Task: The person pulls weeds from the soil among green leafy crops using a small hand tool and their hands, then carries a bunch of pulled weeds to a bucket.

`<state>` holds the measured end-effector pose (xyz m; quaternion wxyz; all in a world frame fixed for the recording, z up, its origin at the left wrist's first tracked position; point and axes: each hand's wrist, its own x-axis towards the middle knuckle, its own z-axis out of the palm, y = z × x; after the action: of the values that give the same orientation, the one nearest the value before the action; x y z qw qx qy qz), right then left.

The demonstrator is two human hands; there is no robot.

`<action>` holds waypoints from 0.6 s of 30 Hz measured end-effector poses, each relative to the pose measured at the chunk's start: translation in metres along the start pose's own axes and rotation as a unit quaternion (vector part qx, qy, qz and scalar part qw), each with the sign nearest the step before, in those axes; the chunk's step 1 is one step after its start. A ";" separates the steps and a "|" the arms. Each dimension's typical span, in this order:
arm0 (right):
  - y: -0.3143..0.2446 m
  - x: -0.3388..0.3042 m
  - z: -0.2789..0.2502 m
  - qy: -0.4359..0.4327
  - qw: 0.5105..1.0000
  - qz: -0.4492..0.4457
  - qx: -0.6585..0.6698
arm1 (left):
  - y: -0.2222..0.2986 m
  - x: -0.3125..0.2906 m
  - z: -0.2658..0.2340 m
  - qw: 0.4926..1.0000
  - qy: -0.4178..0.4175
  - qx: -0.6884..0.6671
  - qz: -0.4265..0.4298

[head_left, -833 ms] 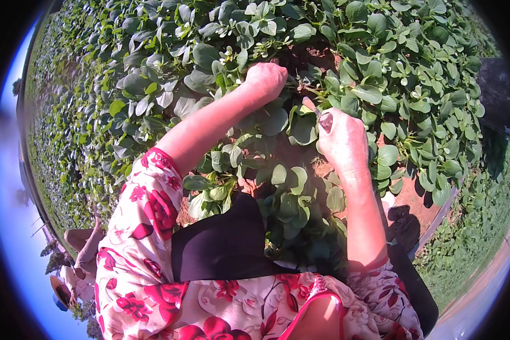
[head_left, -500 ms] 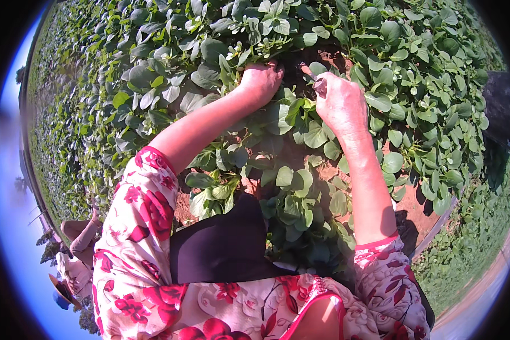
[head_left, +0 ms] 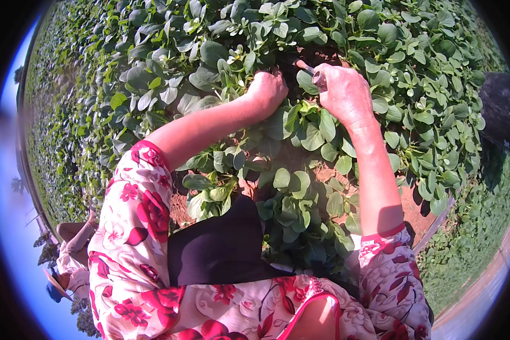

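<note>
Among dense leafy greens, my left hand [head_left: 268, 90] is closed at the base of a leafy green plant [head_left: 232, 62]; its fingertips are partly hidden by leaves and shade. Just to the right, my right hand [head_left: 347, 95] wraps round a short-handled tool [head_left: 305, 66]. Its thin, rust-brown shaft points up and left toward the dark gap beyond my left hand. The tool's far end is lost in shadow, so its exact kind cannot be told. The two hands are a small distance apart.
Reddish soil [head_left: 416, 212] shows between the plants. A dark, rounded object [head_left: 498, 110] stands at the far right, by a grassy strip [head_left: 464, 266]. Another person [head_left: 73, 258] in a hat is crouching at the far left. Dark cloth [head_left: 218, 246] covers my knee.
My left hand has drawn slightly nearer and to the right. My right hand has shifted a little right and away, and more of the tool's shaft shows.
</note>
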<state>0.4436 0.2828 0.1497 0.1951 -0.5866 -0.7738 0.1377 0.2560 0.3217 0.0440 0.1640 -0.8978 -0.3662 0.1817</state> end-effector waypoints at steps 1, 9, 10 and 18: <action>0.003 0.002 0.001 0.018 1.000 0.021 -0.014 | 0.006 0.001 -0.001 1.000 0.001 0.003 0.002; 0.019 0.005 -0.005 0.077 0.994 0.072 0.020 | -0.006 0.031 -0.005 0.999 0.006 0.040 -0.023; 0.019 0.003 -0.005 0.078 0.993 0.076 0.037 | -0.008 0.033 -0.001 0.998 0.047 0.030 -0.029; 0.004 -0.019 -0.001 0.061 0.986 0.108 0.113 | -0.008 0.034 0.030 0.977 0.061 -0.178 -0.102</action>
<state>0.4518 0.2655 0.1465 0.2911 -0.6486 -0.6717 0.2084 0.2600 0.3563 0.0140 0.0413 -0.8800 -0.4713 0.0413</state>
